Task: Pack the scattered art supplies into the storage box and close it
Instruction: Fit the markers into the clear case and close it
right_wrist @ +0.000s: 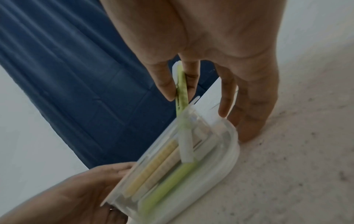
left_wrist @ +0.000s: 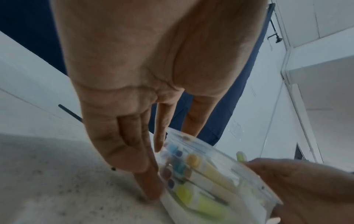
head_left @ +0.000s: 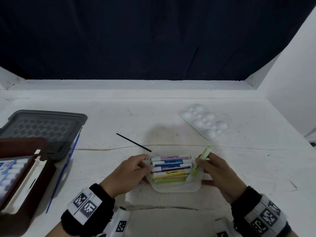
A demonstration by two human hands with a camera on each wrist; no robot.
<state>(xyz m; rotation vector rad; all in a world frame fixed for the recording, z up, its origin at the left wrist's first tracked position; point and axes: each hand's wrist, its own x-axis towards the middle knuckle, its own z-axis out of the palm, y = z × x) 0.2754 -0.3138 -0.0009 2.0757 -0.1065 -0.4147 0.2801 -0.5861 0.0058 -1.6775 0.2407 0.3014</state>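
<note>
A clear plastic box (head_left: 176, 188) sits mid-table with several pastel highlighters (head_left: 169, 165) lying side by side in it. My left hand (head_left: 136, 170) clasps the box's left end, fingers (left_wrist: 145, 178) against its wall (left_wrist: 254, 178). My right hand (head_left: 210, 168) pinches a green highlighter (head_left: 201, 162) between thumb and forefinger. The highlighter (right_wrist: 181, 89) is tilted, its white lower end down inside the box (right_wrist: 228, 159). My other right fingers (right_wrist: 249, 121) rest against the box's right end.
A grey lid (head_left: 42, 127) and a brown case of paint tubes (head_left: 22, 173) lie at the left. A blue paintbrush (head_left: 65, 166) lies beside them. A thin black brush (head_left: 133, 142) lies behind the box. A white palette (head_left: 205, 123) lies at the back right.
</note>
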